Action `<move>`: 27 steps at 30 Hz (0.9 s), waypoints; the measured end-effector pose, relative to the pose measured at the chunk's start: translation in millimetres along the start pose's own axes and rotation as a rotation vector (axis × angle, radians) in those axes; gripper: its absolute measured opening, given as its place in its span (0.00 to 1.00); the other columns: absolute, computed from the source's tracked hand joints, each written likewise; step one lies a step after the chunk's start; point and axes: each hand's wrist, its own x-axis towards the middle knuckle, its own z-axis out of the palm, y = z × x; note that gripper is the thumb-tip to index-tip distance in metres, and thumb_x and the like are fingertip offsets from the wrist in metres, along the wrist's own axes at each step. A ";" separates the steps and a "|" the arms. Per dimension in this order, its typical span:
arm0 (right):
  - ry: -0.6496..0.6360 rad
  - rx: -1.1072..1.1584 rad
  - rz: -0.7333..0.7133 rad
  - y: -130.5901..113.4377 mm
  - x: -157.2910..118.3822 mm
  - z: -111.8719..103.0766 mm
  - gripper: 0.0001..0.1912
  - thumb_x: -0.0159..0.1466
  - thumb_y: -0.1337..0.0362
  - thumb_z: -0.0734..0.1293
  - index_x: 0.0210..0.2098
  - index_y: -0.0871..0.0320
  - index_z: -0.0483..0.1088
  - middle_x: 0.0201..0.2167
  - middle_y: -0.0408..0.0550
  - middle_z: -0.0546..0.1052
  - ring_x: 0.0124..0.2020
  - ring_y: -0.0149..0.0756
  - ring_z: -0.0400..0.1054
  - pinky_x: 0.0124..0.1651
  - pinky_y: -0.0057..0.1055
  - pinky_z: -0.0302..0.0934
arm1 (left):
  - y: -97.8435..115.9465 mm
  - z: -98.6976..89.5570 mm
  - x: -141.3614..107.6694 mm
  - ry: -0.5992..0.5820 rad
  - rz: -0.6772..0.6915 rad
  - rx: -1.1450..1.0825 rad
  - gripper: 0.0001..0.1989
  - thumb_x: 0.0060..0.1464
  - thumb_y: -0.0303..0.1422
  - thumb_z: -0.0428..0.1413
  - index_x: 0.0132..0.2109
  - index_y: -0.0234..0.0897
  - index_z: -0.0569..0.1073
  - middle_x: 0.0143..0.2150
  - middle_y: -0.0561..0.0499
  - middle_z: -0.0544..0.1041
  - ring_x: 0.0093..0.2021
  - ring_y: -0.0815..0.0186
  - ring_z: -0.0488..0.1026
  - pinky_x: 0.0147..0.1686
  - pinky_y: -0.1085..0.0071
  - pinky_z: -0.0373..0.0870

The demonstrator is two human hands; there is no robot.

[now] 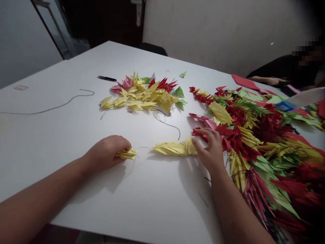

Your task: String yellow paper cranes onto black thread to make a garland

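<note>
My left hand [106,154] is closed around a small bunch of yellow folded paper pieces [127,154] on the white table [63,128]. A thin dark cord [143,147] leads from that bunch toward a strand of yellow folded paper [171,148]. My right hand [207,147] grips the strand's right end, with its fingers close to red folded paper pieces [200,133]. To the right lies a large heap of strung red, yellow, green and pink folded paper [266,145]. Part of the heap is hidden behind my right forearm.
A loose pile of yellow, pink, red and green folded paper [142,96] lies beyond my hands, with black scissors [106,78] to its left. A grey cord [50,106] curves across the table's left side. A co-worker's forearm [266,80] rests at the far right edge.
</note>
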 end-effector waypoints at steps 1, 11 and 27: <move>0.015 -0.089 -0.121 -11.0 -3.1 -0.5 0.13 0.53 0.59 0.66 0.37 0.56 0.70 0.44 0.53 0.69 0.50 0.46 0.62 0.52 0.48 0.55 | 0.4 0.4 0.5 0.007 0.010 0.011 0.03 0.51 0.26 0.47 0.33 0.37 0.64 0.29 0.51 0.72 0.29 0.68 0.67 0.30 0.74 0.62; -0.557 0.034 -0.263 -105.3 -57.8 47.8 0.08 0.60 0.62 0.63 0.26 0.58 0.67 0.26 0.47 0.73 0.31 0.35 0.65 0.35 0.33 0.59 | 11.2 1.5 4.9 0.130 0.180 0.111 0.04 0.52 0.24 0.49 0.34 0.38 0.63 0.33 0.49 0.73 0.33 0.67 0.68 0.35 0.72 0.64; -0.529 0.420 -0.264 -97.9 -54.3 31.7 0.09 0.63 0.65 0.61 0.30 0.59 0.72 0.24 0.46 0.74 0.26 0.29 0.66 0.30 0.26 0.60 | 18.1 0.4 7.7 -0.062 -0.118 -0.140 0.05 0.51 0.30 0.49 0.29 0.38 0.59 0.26 0.55 0.66 0.25 0.71 0.61 0.27 0.76 0.58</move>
